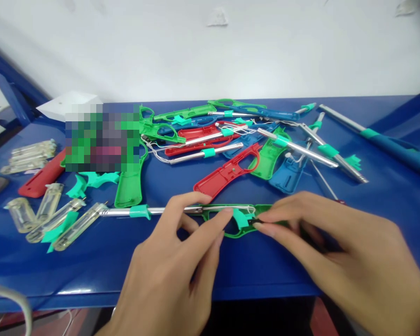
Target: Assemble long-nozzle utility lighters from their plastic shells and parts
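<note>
A green lighter casing half lies at the front of the table, with a long metal tube running out of it to the left. A teal sleeve sits around the tube, and a white wire runs inside the casing. My left hand is closed around the casing, its fingertips beside a teal trigger. My right hand pinches a small black part just right of the trigger. Its palm and fingers cover the casing's right end.
Several clear fuel tanks and loose teal triggers lie left. Behind my hands are a red casing half, a blue one and metal tubes. A screwdriver-like rod lies behind my right hand. A blurred patch hides the back left.
</note>
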Tool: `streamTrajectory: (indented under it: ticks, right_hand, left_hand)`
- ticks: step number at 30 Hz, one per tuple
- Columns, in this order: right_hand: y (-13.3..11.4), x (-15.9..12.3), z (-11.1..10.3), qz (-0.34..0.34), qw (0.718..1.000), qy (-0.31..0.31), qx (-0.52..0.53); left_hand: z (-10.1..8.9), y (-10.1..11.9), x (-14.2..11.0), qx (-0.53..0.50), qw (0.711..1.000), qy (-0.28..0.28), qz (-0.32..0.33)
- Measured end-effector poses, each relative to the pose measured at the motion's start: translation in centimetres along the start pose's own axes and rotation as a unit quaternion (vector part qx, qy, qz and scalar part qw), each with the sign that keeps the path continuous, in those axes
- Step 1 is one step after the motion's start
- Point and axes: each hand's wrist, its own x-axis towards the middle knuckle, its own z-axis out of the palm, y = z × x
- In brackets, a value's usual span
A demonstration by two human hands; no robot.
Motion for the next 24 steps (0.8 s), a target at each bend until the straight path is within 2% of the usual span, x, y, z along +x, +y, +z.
streamTrajectory:
  ticks: [5, 8, 10, 14, 20, 24]
  right_hand:
    - [0.1, -0.2, 0.2, 0.014, 1.0, -0.001, 0.014]
    - [0.3, -0.3, 0.3, 0.018, 1.0, -0.006, 0.015]
    - [0.3, -0.4, 0.3, 0.018, 1.0, -0.007, 0.013]
    - [0.4, -0.4, 0.2, 0.017, 1.0, -0.009, 0.006]
    - [0.4, -0.1, 0.3, 0.008, 1.0, -0.011, -0.013]
    - [0.6, -0.2, 0.3, 0.006, 1.0, -0.008, -0.002]
  left_hand:
    - [-0.9, 0.1, 0.3, 0.009, 0.999, 0.038, -0.014]
    - [-1.2, 0.0, 1.1, 0.046, 0.997, 0.059, 0.02]
    - [-1.4, -0.2, 1.9, 0.056, 0.995, 0.055, 0.061]
    - [-1.4, -0.7, 3.2, 0.053, 0.993, 0.011, 0.107]
    - [-0.9, -0.9, 3.3, 0.024, 0.996, -0.016, 0.085]
    - [-0.6, -1.1, 3.2, 0.034, 0.994, -0.037, 0.095]
